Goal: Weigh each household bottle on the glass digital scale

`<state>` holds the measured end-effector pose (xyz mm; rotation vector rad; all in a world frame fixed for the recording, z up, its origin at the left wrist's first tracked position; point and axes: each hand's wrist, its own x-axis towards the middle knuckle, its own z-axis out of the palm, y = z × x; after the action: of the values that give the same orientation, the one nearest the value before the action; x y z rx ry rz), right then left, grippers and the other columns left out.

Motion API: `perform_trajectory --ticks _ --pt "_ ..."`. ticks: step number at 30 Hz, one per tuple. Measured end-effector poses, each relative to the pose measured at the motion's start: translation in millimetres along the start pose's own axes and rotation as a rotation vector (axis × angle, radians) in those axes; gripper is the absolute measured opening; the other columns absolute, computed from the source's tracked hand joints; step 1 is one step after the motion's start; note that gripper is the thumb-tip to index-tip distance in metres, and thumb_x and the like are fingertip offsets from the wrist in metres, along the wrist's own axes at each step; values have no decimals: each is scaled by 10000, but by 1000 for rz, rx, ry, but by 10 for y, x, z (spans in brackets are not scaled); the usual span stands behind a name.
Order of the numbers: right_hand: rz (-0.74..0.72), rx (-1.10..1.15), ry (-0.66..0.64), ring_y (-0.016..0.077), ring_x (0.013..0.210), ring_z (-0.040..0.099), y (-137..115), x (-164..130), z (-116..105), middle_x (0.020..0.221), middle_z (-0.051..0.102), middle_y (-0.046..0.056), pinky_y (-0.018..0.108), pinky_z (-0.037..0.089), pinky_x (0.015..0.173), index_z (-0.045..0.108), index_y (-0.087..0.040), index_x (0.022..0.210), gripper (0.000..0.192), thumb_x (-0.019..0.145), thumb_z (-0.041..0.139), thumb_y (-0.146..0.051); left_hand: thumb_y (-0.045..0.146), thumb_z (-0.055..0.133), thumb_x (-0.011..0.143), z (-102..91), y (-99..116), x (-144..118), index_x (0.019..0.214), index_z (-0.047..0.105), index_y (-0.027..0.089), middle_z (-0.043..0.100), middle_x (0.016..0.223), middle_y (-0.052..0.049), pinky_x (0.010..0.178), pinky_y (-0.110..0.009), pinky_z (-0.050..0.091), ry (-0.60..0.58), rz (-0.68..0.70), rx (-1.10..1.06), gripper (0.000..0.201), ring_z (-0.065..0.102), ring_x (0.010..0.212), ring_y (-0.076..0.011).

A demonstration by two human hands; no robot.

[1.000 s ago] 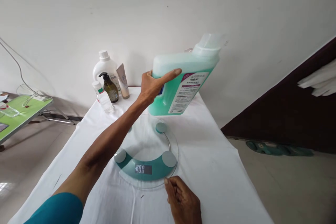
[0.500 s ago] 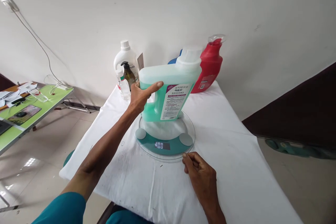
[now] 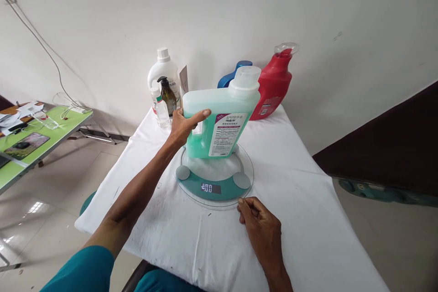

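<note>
My left hand (image 3: 185, 125) grips the handle side of a large jug of green liquid (image 3: 222, 118) with a white cap. The jug is tilted a little to the right, its base at or just above the glass plate of a round teal scale (image 3: 215, 178). The scale's display shows zeros. My right hand (image 3: 262, 226) rests on the white cloth with loosely curled fingers, its fingertips touching the scale's near right rim.
The table (image 3: 301, 210) is covered by a white cloth. At its back stand a red bottle (image 3: 273, 84), a blue bottle (image 3: 232, 73), a white bottle (image 3: 163, 73), a dark pump bottle (image 3: 168, 93), a small clear bottle (image 3: 160, 109). A green table (image 3: 37, 137) is at left.
My left hand has brought the green jug down from above the table to the scale's plate. My view pulled back. The right hand has stayed at the scale's rim.
</note>
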<state>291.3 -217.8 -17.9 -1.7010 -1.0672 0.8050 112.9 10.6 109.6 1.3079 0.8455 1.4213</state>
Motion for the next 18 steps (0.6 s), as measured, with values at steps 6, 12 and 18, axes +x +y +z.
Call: perform_trajectory --ticks 6,12,18 --pt "-2 -23 -7 157 552 560 9 -12 -7 568 556 -25 254 463 550 565 -250 710 420 925 626 -606 709 918 630 -99 -21 16 594 524 181 438 558 34 515 -262 351 -124 37 41 660 405 535 -76" --pt "-6 -37 3 156 566 551 -3 -37 0 569 564 -22 256 453 569 570 -247 706 412 917 631 -596 733 852 710 -360 -25 -75 837 707 172 663 819 -35 729 -294 489 -119 157 138 593 599 787 -159" --pt "8 -33 41 176 567 573 -17 -27 16 563 605 0 278 463 577 595 -245 696 438 872 636 -644 667 663 934 -848 -467 -348 728 613 180 575 722 -19 674 -275 455 241 76 210 530 528 693 -131"
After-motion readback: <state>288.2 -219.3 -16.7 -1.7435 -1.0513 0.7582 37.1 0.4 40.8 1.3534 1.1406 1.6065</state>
